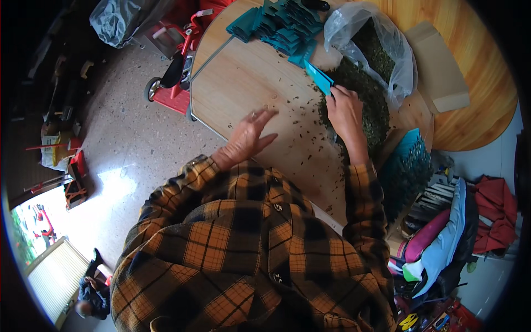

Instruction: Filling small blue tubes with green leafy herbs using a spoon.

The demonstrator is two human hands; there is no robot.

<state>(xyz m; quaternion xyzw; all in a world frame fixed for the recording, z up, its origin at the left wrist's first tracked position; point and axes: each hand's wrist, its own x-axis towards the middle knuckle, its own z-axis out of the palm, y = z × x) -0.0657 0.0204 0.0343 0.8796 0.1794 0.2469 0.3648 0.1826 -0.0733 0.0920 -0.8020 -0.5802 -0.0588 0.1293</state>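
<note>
Between the fingers of my right hand (pixel 345 110) is a small teal packet (pixel 319 79), tilted at the edge of a heap of loose dried green leaves (pixel 375 112). My left hand (pixel 249 135) hovers by the table's near edge with its fingers apart and nothing in them. A pile of similar teal packets (pixel 286 27) lies at the far side of the wooden table (pixel 232 87). Behind the heap, a clear plastic bag (pixel 398 50) gapes, with more of the leaves inside. Beside my right forearm, a cardboard box (pixel 388 147) holds many upright teal packets (pixel 410 162).
Leaf crumbs are scattered over the tabletop. A cardboard flap (pixel 439 66) lies on a round wooden tabletop (pixel 489 83) to the right. A red tricycle (pixel 172 95) stands against the table's left side. Piled clothes (pixel 439 240) sit at lower right. A person (pixel 93 294) is at lower left.
</note>
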